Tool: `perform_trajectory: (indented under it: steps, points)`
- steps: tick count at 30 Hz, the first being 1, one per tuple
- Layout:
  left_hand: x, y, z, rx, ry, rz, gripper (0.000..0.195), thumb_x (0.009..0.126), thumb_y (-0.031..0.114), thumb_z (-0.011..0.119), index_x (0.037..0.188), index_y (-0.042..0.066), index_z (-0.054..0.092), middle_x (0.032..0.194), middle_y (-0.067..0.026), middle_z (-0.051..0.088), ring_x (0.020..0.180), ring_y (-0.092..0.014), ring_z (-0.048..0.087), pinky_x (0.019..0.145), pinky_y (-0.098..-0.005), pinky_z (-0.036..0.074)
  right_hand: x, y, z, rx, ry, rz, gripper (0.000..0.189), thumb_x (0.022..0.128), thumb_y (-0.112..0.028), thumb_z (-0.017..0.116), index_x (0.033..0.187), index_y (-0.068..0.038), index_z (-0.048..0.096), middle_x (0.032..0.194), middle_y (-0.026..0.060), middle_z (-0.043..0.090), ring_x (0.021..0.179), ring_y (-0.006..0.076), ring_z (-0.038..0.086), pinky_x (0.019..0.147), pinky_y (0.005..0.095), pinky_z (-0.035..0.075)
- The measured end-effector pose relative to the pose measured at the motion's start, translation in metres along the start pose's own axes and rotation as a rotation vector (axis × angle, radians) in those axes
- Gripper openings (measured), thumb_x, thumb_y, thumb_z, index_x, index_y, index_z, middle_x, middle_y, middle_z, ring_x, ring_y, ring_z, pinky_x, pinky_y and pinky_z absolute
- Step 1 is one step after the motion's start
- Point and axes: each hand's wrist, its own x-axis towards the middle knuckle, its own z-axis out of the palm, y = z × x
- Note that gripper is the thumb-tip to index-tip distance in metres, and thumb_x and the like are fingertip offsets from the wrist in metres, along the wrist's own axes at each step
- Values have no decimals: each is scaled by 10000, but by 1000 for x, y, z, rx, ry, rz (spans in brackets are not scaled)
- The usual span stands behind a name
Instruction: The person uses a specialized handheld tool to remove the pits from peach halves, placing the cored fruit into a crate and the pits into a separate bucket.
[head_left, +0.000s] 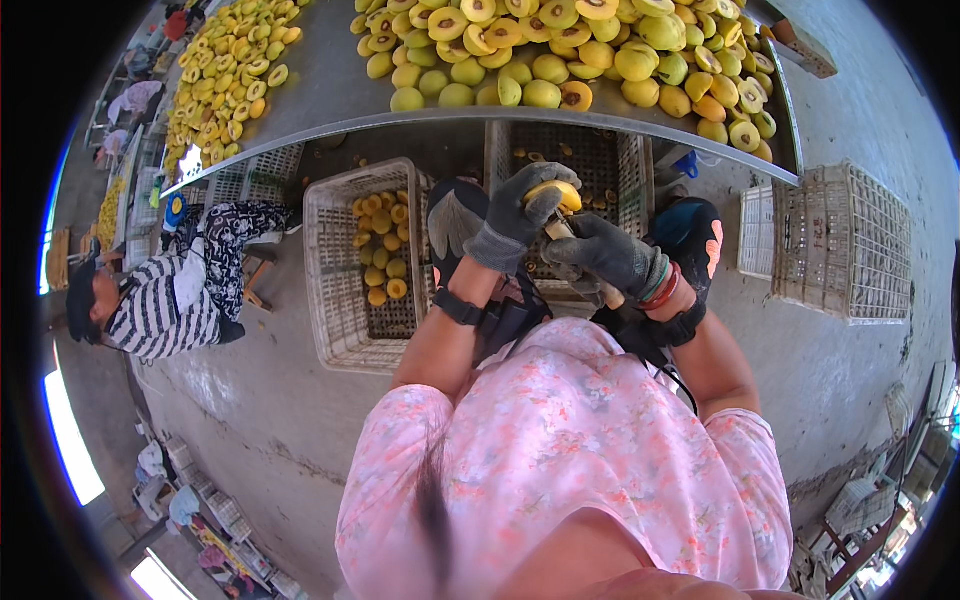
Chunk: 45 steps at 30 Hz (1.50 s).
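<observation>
My left hand (525, 210), in a grey work glove, grips a yellow peach half (559, 196), cut side not clearly visible. A hand tool with a wooden handle (615, 298) is closed in my gloved right hand (607, 251). The tool's tip meets the fruit's near edge, and its working end is mostly hidden. Both hands are together above my lap, in front of the metal table (315, 97). On that table a heap of cut peaches (540, 60) lies before me, many showing brown stones or stone hollows.
Left of my knees stands a plastic crate (330, 300) holding peach halves (382, 240). Another crate (637, 161) with a few pieces sits between my legs, beneath the table. Stacked crates (840, 247) stand right. A person in stripes (165, 300) sits left, beside a second peach heap (225, 75).
</observation>
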Motion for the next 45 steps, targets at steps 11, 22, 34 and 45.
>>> perform_trajectory:
  steps: [11, 22, 34, 45]
  points:
    - [5, 12, 0, -407, 328, -346, 454, 944, 454, 528, 1039, 18, 615, 933, -90, 659, 815, -173, 641, 722, -278, 534, 8, 14, 25, 21, 65, -111, 184, 912, -191, 594, 995, -27, 601, 765, 3, 599, 664, 54, 549, 552, 238, 440]
    - [4, 14, -158, 1400, 686, 44, 390, 854, 355, 620, 1126, 76, 617, 1108, -147, 645, 1057, -335, 587, 935, -414, 447, 56, 132, -35, -786, 328, -451, 192, 864, -173, 617, 882, 18, 609, 692, 101, 610, 593, 172, 575, 543, 357, 461]
    - [191, -105, -7, 1263, -360, -222, 485, 807, 407, 648, 1198, 127, 587, 1156, -155, 629, 1085, -331, 584, 935, -445, 446, 31, 99, -40, -222, 574, -61, 147, 864, -159, 594, 875, -13, 585, 662, 41, 554, 575, 121, 521, 537, 301, 424]
    - [171, -130, -3, 1152, -153, -200, 514, 794, 450, 670, 1091, 57, 525, 970, -189, 660, 906, -323, 647, 786, -422, 509, 11, 58, -44, -130, 641, -103, 192, 846, -178, 579, 839, 13, 595, 664, 89, 570, 612, 169, 593, 558, 341, 462]
